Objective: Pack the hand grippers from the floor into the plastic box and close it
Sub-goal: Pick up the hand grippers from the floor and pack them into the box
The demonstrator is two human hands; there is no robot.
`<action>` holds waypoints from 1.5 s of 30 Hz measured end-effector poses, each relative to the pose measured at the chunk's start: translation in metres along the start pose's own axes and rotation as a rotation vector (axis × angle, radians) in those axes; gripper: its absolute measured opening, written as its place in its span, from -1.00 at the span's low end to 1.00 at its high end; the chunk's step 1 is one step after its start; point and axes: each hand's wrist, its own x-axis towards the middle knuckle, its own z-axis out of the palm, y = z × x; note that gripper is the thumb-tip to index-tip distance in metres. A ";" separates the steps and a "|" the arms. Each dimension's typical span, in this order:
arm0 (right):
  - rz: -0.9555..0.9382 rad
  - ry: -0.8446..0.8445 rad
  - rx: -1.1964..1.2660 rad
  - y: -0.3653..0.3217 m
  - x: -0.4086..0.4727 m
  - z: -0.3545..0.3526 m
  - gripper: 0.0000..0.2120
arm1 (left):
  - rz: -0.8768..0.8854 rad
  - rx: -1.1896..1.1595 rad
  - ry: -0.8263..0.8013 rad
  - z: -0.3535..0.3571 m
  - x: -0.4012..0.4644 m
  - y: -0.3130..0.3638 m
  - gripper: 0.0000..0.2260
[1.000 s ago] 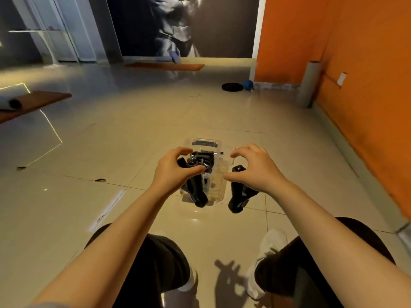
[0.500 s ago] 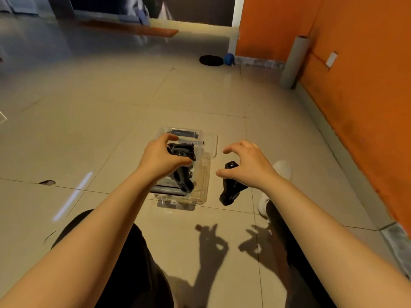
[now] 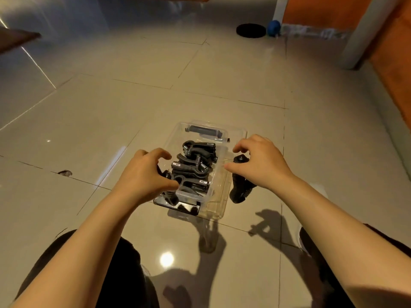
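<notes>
Grippers (image 3: 193,167) fill the clear box (image 3: 235,132) on the floor (image 3: 111,121) — black ones, heaped across one another between the two hands. Left hand (image 3: 144,174) sits at the box's left side with fingers curled down over the edge and into the pile; whether it actually holds a gripper I cannot tell, since the fingertips are hidden behind the hand and the black handles. Right hand (image 3: 260,163) hovers just right of the box, fingers loosely curled and spread, thumb pointing toward the box wall, nothing in its grasp. Under that hand lies a lone gripper (image 3: 239,190) on the tiles, outside the box and just beside its right wall, partly covered by the palm. A dark bar shows at the far end of the box, behind the heap. Both bare forearms reach in from the bottom corners, with dark-clad knees (image 3: 124,263) below them, and hand shadows fall on the tiles near the box. Farther off, near an orange wall (image 3: 391,70), rest a black disc (image 3: 250,30) and a blue ball (image 3: 274,27) — well apart from the box.
</notes>
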 end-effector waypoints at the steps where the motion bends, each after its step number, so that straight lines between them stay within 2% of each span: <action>1: -0.038 0.011 -0.004 -0.005 0.012 -0.003 -0.62 | -0.032 0.005 0.006 -0.002 0.002 -0.003 -0.41; 5: -0.192 -0.022 -0.014 -0.026 0.059 0.003 -0.60 | -0.112 -0.008 0.025 -0.009 0.010 -0.007 -0.40; 13: -0.445 -0.316 -0.025 -0.047 0.135 0.065 -0.62 | -0.240 -0.060 0.114 -0.021 -0.002 -0.011 -0.38; 18: -0.566 -0.483 -0.038 -0.043 0.163 0.094 -0.65 | -0.413 -0.042 0.152 -0.016 -0.017 -0.012 -0.38; 26: -0.560 -0.555 0.043 -0.028 0.194 0.117 -0.61 | -0.567 -0.077 0.207 0.011 -0.011 0.013 -0.39; 31: -0.863 -0.536 -0.107 -0.066 0.196 0.120 -0.64 | -0.587 -0.126 0.250 0.024 0.017 0.035 -0.39; 33: -0.824 -0.570 -0.028 -0.056 0.199 0.125 -0.67 | -0.611 -0.151 0.288 0.029 0.028 0.040 -0.40; 36: -0.635 -0.613 0.106 -0.020 0.211 0.139 -0.67 | -0.661 -0.133 0.273 0.041 0.040 0.045 -0.42; 40: -0.440 -0.561 0.024 0.011 0.225 0.161 -0.62 | -0.718 -0.114 0.238 0.051 0.050 0.050 -0.44; 45: -0.356 -0.635 0.051 0.016 0.224 0.179 -0.61 | -0.744 -0.132 0.210 0.064 0.057 0.051 -0.45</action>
